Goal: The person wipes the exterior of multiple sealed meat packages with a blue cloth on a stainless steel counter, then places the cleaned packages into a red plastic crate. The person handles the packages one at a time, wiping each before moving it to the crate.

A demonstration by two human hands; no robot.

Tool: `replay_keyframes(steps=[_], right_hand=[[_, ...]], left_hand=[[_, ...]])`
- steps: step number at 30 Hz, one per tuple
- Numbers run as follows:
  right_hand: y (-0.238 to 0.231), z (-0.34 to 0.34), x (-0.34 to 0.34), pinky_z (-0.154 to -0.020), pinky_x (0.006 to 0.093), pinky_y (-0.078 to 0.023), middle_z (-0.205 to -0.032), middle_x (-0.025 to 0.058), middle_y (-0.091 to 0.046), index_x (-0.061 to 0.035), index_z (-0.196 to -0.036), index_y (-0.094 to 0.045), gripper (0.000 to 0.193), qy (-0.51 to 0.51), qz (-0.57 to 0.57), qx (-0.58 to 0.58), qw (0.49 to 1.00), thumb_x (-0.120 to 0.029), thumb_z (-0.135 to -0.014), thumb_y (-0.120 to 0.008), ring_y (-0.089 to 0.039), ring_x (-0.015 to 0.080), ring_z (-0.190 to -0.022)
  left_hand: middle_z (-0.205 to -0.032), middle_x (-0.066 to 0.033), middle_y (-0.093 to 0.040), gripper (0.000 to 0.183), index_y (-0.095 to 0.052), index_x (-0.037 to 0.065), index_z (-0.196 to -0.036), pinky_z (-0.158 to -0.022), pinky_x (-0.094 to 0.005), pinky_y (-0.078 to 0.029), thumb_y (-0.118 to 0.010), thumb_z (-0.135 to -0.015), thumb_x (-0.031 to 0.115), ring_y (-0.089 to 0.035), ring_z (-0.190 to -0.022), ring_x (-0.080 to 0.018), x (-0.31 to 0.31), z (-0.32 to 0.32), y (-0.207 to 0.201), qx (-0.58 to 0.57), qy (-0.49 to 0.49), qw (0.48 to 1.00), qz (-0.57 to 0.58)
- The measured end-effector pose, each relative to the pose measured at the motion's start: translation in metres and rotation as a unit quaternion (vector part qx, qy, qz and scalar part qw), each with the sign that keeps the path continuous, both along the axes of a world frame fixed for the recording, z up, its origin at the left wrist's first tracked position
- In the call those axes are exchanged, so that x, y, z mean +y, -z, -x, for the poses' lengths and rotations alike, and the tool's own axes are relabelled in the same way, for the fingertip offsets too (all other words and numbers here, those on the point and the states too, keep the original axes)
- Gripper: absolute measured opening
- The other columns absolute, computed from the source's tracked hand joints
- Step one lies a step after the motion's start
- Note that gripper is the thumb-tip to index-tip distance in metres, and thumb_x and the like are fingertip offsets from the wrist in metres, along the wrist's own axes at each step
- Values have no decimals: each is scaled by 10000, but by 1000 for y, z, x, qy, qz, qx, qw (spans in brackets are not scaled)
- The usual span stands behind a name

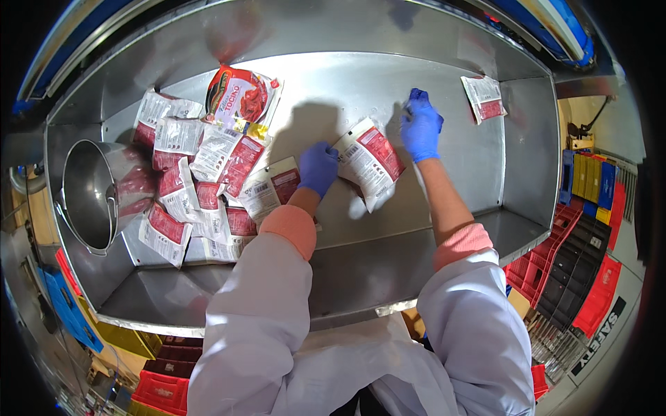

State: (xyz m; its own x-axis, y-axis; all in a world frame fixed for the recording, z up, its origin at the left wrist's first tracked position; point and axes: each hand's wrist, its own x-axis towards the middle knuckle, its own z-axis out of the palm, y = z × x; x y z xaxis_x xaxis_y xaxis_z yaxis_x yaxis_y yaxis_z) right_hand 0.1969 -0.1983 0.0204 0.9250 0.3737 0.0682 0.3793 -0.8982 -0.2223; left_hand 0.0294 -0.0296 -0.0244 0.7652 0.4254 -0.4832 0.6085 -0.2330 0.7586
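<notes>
Both my hands wear blue gloves. My left hand (319, 168) is closed at the left edge of a white and red food packet (372, 163), its fingers seeming to pinch that edge. The packet lies tilted, printed back upward, between my two hands. To its right, my right hand (421, 130) is closed, off the packet, with its fingers bunched. Dark blue shows at those fingertips; whether they hold something I cannot make out. Left of my left hand is a heap of similar packets (218, 156), one red front-side-up packet (239, 97) at its far end.
The work goes on in a steel trough (444, 201) with raised walls. A steel bucket (90, 194) lies tipped at its left end. One lone packet (484, 98) rests at the far right. Stacked red and black crates (569, 263) stand outside, right; a blue crate (66, 305) is left.
</notes>
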Motion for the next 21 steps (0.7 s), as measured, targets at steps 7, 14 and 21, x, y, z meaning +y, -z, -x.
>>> replay_keyframes(steps=[7, 14, 21], right_hand=[[57, -27, -37, -906, 372, -442, -1140, 103, -618, -130, -1058, -638, 336, -7, -19, -66, 998, -74, -728, -673, -550, 311, -1051], [10, 4, 28, -709, 385, -509, -832, 146, -670, -69, -886, -676, 160, -144, -159, 89, 973, -56, -727, -670, -633, 330, -750], [35, 19, 57, -657, 406, -460, -766, 101, -621, -101, -691, -636, 63, -214, 8, 0, 977, -114, -629, -635, -577, 303, -723]], left_hand=[[-1242, -190, -463, 589, -439, -51, -1248, -1001, -435, -344, -648, -826, 302, -424, -1172, -335, -26, 1, -10, -249, 250, 892, -284], [-1239, -188, -449, 737, -419, -92, -1261, -1012, -397, -320, -697, -772, 384, -396, -1148, -316, -29, -1, -12, -187, 238, 933, -193], [-1195, -186, -488, 751, -443, -81, -1255, -982, -401, -331, -665, -777, 454, -422, -1131, -312, -38, 0, -4, -166, 239, 926, -240]])
